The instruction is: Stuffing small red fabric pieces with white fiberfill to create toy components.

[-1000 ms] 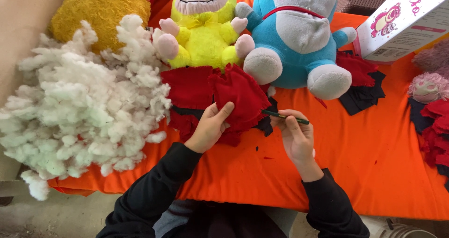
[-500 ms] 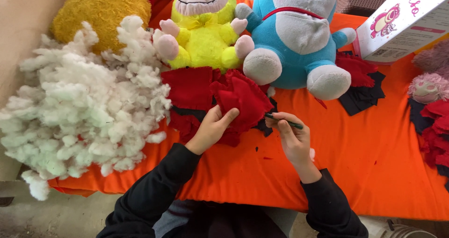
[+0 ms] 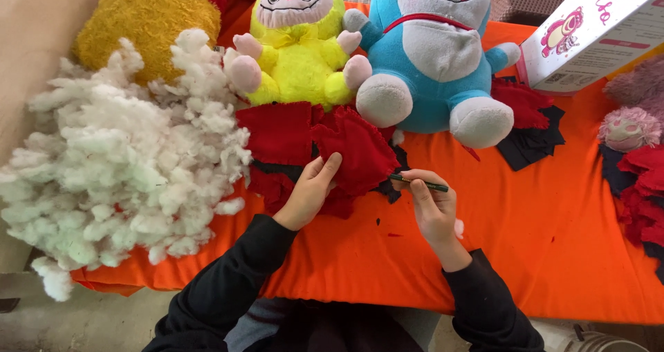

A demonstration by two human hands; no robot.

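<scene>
My left hand grips a floppy red plush skin that lies on the orange cloth, fingers pressed into its fuzzy fabric. My right hand pinches a thin dark green stick, whose tip points left toward the edge of the red skin. Black fabric trim shows along the red piece. Both arms are in black sleeves.
A big heap of white stuffing fibre lies at left. A yellow plush toy and a blue-and-white cat plush sit behind. A white box stands at the back right; red and black fabric scraps and a pink plush lie at right.
My left hand has bunched the red skin a little higher and to the right. My right hand with the stick has shifted slightly left toward it.
</scene>
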